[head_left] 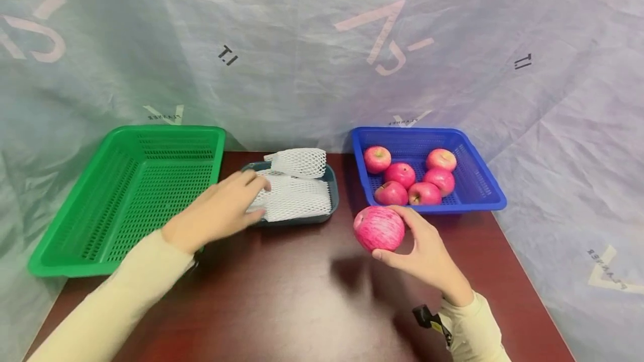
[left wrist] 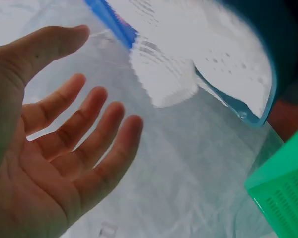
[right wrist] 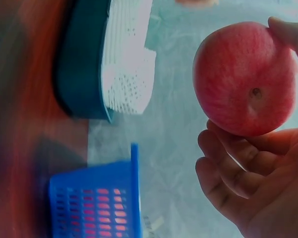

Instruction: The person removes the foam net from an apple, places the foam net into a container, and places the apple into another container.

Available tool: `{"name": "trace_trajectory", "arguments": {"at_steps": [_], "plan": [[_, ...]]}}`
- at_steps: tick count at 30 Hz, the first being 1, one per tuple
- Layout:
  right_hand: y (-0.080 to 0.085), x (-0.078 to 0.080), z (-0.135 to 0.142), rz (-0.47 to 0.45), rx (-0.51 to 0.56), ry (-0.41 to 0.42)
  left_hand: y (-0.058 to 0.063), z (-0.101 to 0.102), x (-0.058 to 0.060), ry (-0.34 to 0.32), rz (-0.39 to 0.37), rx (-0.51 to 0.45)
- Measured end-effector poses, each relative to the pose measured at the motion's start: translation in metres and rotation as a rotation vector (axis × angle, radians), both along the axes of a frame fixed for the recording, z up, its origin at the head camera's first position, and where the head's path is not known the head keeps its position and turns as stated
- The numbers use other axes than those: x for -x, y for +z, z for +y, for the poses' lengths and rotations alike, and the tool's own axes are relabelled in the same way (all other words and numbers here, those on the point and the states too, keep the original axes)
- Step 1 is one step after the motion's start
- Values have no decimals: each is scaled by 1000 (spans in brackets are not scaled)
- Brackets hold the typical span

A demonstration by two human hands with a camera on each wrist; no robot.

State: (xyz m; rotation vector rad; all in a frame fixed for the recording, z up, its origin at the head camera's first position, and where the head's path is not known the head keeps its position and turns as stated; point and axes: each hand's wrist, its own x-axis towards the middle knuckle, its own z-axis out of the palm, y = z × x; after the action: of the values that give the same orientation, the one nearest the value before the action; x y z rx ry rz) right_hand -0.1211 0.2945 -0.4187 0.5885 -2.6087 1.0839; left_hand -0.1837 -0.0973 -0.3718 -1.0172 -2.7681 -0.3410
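Observation:
My right hand [head_left: 425,250] grips a red apple [head_left: 379,229] between thumb and fingers, above the table in front of the blue basket. In the right wrist view the apple [right wrist: 243,79] shows a small dimple facing the camera. My left hand [head_left: 221,208] is over the left end of a dark teal tray [head_left: 333,194] filled with white foam net sleeves [head_left: 297,197]. The left wrist view has the left hand [left wrist: 64,134] with fingers spread and loosely bent, nothing between them. One foam net sleeve [head_left: 300,162] lies on top across the tray's back rim.
A blue basket [head_left: 478,175] at the back right contains several red apples [head_left: 399,175]. On the left stands a green basket [head_left: 213,155], its slotted floor bare. Grey printed sheeting [head_left: 302,71] hangs behind the dark red table [head_left: 282,295].

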Motion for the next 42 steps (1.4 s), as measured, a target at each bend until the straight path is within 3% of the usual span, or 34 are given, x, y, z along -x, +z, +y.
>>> {"name": "trace_trajectory", "arguments": {"at_steps": [3,7,9,12,19,28,33,42], "plan": [[2,6,9,30,-27,-23,-5,-10,-38,-12,55,-60],[14,25,25,42,-89,-72,-12,-20,-80,2,50,-101],[23,41,35,25,-129,-99,-16,-24,-96,24,39,-119],[35,69,53,-12,-211,-135,-22,-31,-110,73,39,-137],[52,136,98,-140,-428,-212,-34,-38,-119,117,35,-171],[36,195,115,-351,-679,-272,-39,-38,-127,121,51,-184],[25,214,114,-450,-700,-289,-38,-37,-132,124,29,-169],[14,224,114,-535,-730,-239,-33,-35,-135,127,16,-144]]}}
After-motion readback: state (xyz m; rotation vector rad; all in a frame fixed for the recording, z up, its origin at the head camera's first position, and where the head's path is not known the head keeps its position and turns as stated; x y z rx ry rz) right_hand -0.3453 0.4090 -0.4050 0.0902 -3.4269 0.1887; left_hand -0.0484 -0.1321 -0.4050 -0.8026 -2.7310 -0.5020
